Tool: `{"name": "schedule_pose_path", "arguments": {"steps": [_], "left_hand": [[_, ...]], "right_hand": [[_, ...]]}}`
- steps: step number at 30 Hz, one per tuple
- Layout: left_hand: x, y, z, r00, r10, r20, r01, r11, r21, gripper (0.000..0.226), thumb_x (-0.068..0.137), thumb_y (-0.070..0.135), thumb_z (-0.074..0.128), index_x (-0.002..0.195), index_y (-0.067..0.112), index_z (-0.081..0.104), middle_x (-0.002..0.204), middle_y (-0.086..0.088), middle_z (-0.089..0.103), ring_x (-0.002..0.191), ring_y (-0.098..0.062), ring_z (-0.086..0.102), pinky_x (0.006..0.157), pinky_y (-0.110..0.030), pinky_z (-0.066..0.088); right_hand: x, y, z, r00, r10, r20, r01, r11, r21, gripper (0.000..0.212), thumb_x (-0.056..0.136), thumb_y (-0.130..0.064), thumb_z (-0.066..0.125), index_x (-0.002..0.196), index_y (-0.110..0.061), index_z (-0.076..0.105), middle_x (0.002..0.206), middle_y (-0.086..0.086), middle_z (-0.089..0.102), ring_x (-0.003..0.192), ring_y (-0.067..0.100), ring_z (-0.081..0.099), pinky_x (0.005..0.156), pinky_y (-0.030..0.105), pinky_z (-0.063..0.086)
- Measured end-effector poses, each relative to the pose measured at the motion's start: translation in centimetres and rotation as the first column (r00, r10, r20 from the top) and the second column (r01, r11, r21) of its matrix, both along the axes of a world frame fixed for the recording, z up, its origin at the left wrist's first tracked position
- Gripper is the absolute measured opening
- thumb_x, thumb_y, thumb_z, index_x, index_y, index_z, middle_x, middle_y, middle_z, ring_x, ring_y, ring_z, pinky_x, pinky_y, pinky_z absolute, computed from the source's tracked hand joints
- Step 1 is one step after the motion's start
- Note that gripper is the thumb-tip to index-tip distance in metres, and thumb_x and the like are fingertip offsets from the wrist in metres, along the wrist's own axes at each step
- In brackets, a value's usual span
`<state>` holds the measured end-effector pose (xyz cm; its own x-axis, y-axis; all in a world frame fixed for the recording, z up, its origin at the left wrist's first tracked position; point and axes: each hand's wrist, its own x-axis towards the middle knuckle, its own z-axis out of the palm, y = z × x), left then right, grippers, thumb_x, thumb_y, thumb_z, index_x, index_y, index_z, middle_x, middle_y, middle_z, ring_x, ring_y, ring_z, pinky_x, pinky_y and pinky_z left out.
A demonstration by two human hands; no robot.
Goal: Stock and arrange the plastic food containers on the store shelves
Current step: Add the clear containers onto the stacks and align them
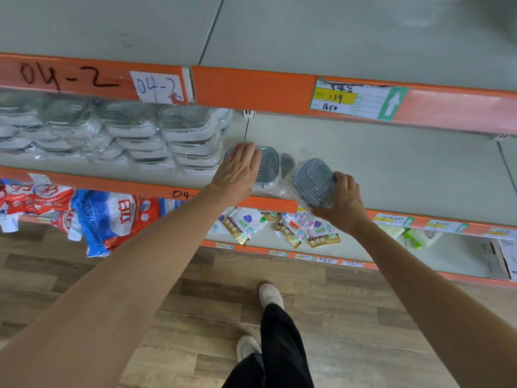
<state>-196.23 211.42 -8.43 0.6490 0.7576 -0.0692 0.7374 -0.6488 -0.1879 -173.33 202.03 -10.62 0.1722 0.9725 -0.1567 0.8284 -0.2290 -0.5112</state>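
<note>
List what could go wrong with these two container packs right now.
1. The right hand holds its wrapped container pack tilted over the shelf's orange front edge; a loose grip on the slick wrap could let it drop to the floor.
2. The left hand presses flat on the other pack, close beside the stacked packs; a hard shove left might topple that stack.

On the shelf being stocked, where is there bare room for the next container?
Bare middle shelf runs right of the container in the right hand. Left of the left hand, wrapped stacks crowd the shelf.
</note>
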Motion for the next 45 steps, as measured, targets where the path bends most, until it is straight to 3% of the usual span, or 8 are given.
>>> {"name": "schedule_pose_path", "arguments": {"steps": [5,12,21,30,35,42,45], "left_hand": [[-5.7,-2.3,1.9,0.992,0.092,-0.091,-0.093,0.996,-0.009,0.087,0.079,0.039,0.069,0.139,-0.004,0.022,0.137,-0.019,0.030,0.128,-0.032,0.031,0.117,-0.043,0.010],[-16.2,-6.9,6.8,0.959,0.266,-0.102,-0.260,0.964,0.063,0.101,0.073,0.050,0.071,0.142,-0.003,0.019,0.138,-0.017,0.029,0.129,-0.031,0.030,0.115,-0.044,0.012],[-22.9,-9.9,15.2,0.921,0.376,0.100,-0.387,0.913,0.126,0.100,0.061,0.054,0.075,0.133,-0.004,0.036,0.128,-0.016,0.037,0.119,-0.031,0.037,0.104,-0.041,0.031],[-20.3,-7.0,23.8,0.900,0.297,0.318,-0.364,0.915,0.176,0.093,0.061,0.052,0.077,0.130,0.004,0.038,0.123,-0.011,0.035,0.114,-0.027,0.036,0.097,-0.044,0.040],[-14.7,-3.6,26.4,0.903,0.204,0.379,-0.269,0.955,0.127,0.099,0.065,0.051,0.077,0.142,0.010,0.029,0.127,-0.010,0.033,0.119,-0.028,0.033,0.102,-0.039,0.033],[-6.0,0.9,26.8,0.942,0.148,0.302,-0.144,0.989,-0.035,0.097,0.071,0.054,0.074,0.146,0.015,0.026,0.131,-0.006,0.030,0.116,-0.028,0.036,0.098,-0.042,0.039],[-3.2,2.9,26.7,0.942,0.120,0.313,-0.112,0.993,-0.043,0.095,0.070,0.054,0.074,0.144,0.016,0.027,0.132,-0.004,0.030,0.120,-0.025,0.034,0.097,-0.041,0.039]], "right_hand": [[-4.5,0.3,1.4,0.994,0.108,0.013,-0.108,0.994,0.002,0.095,0.064,-0.028,0.083,0.139,-0.006,0.029,0.137,0.012,0.034,0.123,0.029,0.034,0.101,0.039,0.034],[-13.3,0.3,5.6,0.948,0.318,0.030,-0.319,0.947,0.046,0.097,0.064,-0.029,0.082,0.141,-0.006,0.027,0.138,0.012,0.035,0.125,0.029,0.032,0.104,0.037,0.028],[-19.8,0.0,14.7,0.871,0.485,0.071,-0.490,0.855,0.173,0.096,0.067,-0.033,0.078,0.143,-0.009,0.025,0.139,0.007,0.030,0.128,0.025,0.028,0.105,0.033,0.028],[-16.6,1.0,24.7,0.907,0.413,0.076,-0.416,0.856,0.308,0.093,0.066,-0.030,0.082,0.141,-0.008,0.031,0.132,0.010,0.032,0.125,0.025,0.032,0.105,0.031,0.030],[-10.8,2.7,27.2,0.945,0.289,0.151,-0.324,0.882,0.342,0.093,0.065,-0.031,0.082,0.140,-0.008,0.033,0.132,0.013,0.037,0.125,0.027,0.029,0.105,0.030,0.026],[-1.4,5.8,27.4,0.949,0.110,0.297,-0.176,0.963,0.205,0.098,0.061,-0.036,0.084,0.140,-0.009,0.032,0.133,0.012,0.038,0.124,0.029,0.030,0.102,0.029,0.024],[2.6,7.1,27.3,0.943,0.037,0.330,-0.066,0.995,0.077,0.089,0.068,-0.044,0.077,0.138,-0.010,0.035,0.134,0.013,0.040,0.125,0.031,0.031,0.102,0.034,0.027]]}}
